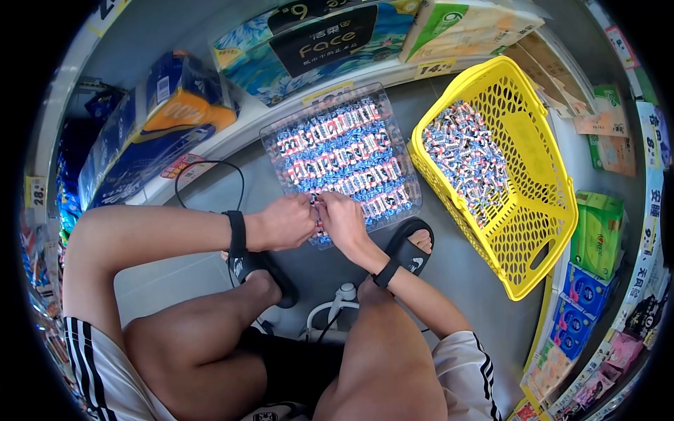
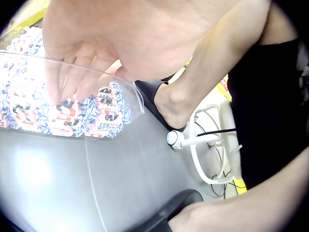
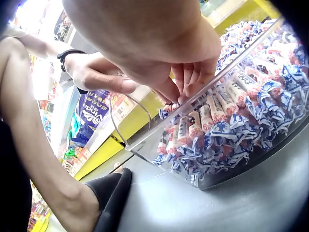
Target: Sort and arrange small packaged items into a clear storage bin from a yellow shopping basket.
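Observation:
Wrapped candies (image 1: 337,128) lie in neat rows in a clear plastic box (image 1: 414,184) on the floor. Both hands meet at the box's near side, in the front row. My left hand (image 1: 288,223) has bent fingers over the candies; in the left wrist view this hand (image 2: 101,43) reaches past the clear rim (image 2: 137,99). My right hand (image 1: 342,219) points its fingertips down beside it. In the right wrist view, the right hand (image 3: 159,53) has thumb and fingers close together at candies (image 3: 194,124) behind the wall. Whether either hand pinches a candy is hidden.
Right of the box stands a yellow basket (image 1: 530,133) with a loose heap of candies (image 1: 467,158). Shelves with tissue packs (image 1: 597,235) surround the floor. Sandalled feet (image 1: 414,245) flank the box's near side, a white stool base (image 1: 337,302) is between the legs, and a black cable loop (image 1: 210,163) lies left.

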A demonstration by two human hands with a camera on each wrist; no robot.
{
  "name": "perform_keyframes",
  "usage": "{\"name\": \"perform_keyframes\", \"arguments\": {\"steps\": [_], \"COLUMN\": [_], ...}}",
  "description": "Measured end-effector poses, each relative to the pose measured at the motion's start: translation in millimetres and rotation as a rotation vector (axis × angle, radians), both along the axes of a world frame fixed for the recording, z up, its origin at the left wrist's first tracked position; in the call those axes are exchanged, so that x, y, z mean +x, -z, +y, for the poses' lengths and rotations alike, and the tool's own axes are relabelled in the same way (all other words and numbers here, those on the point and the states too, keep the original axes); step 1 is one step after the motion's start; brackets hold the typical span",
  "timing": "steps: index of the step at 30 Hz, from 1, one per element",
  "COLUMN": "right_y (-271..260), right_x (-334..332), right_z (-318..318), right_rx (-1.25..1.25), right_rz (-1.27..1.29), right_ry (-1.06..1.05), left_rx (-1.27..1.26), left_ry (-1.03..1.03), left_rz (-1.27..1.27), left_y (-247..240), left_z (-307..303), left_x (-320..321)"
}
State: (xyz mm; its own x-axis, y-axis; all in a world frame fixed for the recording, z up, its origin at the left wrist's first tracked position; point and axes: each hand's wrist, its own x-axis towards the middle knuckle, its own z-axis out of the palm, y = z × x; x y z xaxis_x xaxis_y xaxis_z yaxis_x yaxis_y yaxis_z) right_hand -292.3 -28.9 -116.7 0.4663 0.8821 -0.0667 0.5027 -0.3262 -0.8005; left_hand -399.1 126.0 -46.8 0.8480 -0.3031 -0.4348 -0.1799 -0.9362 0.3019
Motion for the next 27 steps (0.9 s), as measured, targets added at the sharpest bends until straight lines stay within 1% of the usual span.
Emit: {"name": "perform_keyframes", "arguments": {"steps": [3,5,9,12,14,17,21,23,27], "right_y": [-5.1,-9.2,-2.9,-4.4,-5.0,-6.3,-5.3,-4.7,-5.7], "right_x": [1.3,1.9,2.8,2.2,0.5,1.2,1.3,1.2,1.3], "right_z": [-1.2,-1.7,-4.0,-4.0,-4.0,-4.1,-4.1,-3.6,-3.1], "right_rx": [0.014,-0.015,0.017,-0.030,-0.010,-0.005,0.002,0.015,0.006], "right_rz": [-0.016,-0.038,-0.097,-0.103,-0.093,-0.087,-0.082,-0.084,-0.084], "right_ry": [0.009,0.016,0.009,0.000,0.017,0.004,0.007,0.013,0.009], "left_rx": [-0.005,-0.017,-0.047,-0.015,0.209,0.253,0.256,0.219,0.210], "left_ry": [-0.014,-0.039,-0.089,-0.145,-0.129,-0.180,-0.173,-0.150,-0.174], "left_rz": [-0.075,-0.019,0.003,0.002,-0.198,-0.205,-0.160,-0.125,-0.106], "left_y": [1.5,-0.9,-10.9,-19.5,-18.9,-6.4,0.5,0.7,4.4], "left_z": [-1.3,-1.5,-0.7,0.6,1.5,4.6,10.2,11.4,10.6], "left_x": [0.4,3.3,9.3,13.6,11.3,6.6,4.3,5.0,4.3]}}
